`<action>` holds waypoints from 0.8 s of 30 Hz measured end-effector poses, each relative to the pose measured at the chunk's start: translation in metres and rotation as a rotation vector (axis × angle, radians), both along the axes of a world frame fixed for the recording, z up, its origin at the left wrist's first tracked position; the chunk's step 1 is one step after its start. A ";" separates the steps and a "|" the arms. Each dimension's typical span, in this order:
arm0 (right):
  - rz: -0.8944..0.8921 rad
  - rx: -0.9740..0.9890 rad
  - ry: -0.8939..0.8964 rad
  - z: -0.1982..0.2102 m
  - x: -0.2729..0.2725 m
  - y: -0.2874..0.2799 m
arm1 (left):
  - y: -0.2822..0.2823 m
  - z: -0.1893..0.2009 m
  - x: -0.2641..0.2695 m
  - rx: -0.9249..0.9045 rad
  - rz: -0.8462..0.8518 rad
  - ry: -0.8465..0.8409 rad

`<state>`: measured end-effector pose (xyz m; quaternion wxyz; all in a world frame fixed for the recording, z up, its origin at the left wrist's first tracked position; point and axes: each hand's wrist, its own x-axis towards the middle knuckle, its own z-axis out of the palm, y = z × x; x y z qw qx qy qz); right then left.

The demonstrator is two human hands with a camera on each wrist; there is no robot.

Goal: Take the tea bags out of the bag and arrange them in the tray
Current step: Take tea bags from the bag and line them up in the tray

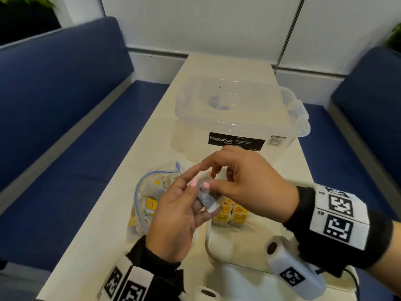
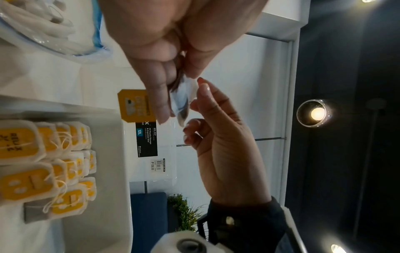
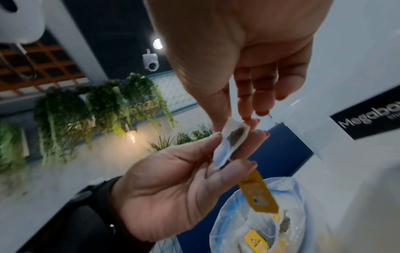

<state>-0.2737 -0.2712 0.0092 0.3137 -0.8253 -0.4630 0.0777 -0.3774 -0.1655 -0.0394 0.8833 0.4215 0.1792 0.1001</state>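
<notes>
Tea bags [image 1: 230,215] in tray [image 1: 219,249], more in bag [image 1: 138,192].

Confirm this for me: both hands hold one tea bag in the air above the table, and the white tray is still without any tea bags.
Not quite. Both the left hand and right hand do hold one tea bag above the table, but the left wrist view shows the white tray already holds rows of yellow-tagged tea bags.
</notes>
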 end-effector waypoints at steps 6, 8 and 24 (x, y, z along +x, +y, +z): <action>-0.035 -0.090 -0.050 0.006 0.000 0.004 | -0.006 0.003 -0.004 0.102 -0.023 0.021; -0.036 -0.079 -0.031 0.008 -0.001 0.003 | -0.006 0.003 -0.005 0.121 -0.020 0.033; 0.108 -0.142 0.312 -0.016 -0.030 0.003 | 0.012 0.033 -0.006 -0.002 0.139 -0.062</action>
